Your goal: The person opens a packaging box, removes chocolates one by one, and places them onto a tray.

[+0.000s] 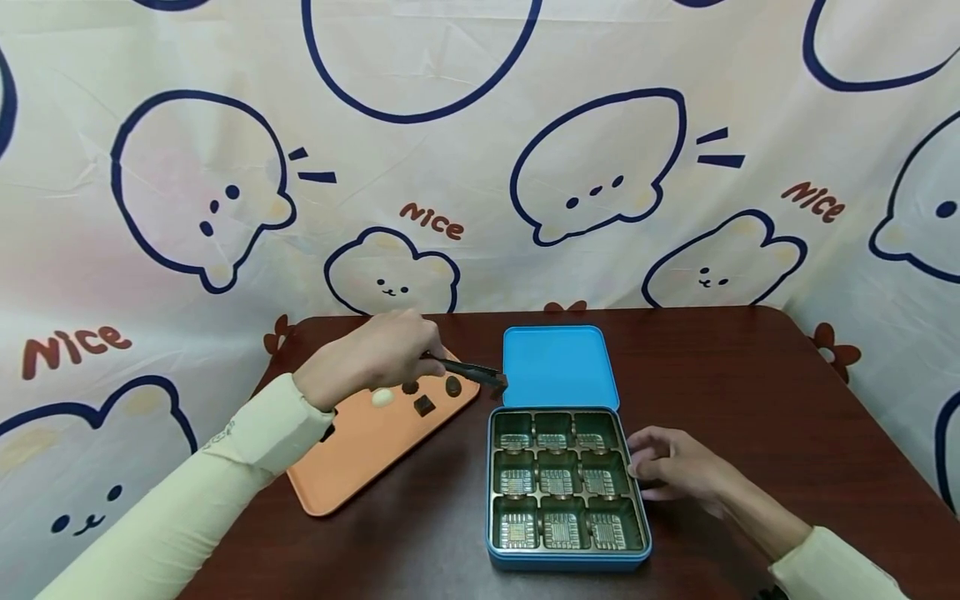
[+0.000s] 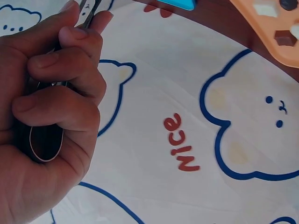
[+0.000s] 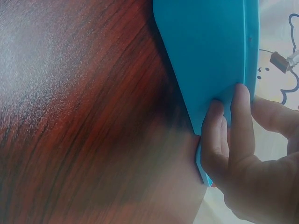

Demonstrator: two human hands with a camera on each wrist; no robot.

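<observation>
My left hand grips a pair of dark tongs, the fingers curled round the handle in the left wrist view. At the tongs' tips is a small brown piece, probably chocolate, held in the air near the left edge of the open lid. A blue tin stands below the lid, fitted with a gold insert of several square compartments with ridged floors. My right hand holds the tin's right wall, fingers against the outside and thumb at the rim.
An orange tray lies left of the tin, partly hidden under my left arm. On it sit dark chocolates and a white one. The brown table ends at a patterned cloth behind.
</observation>
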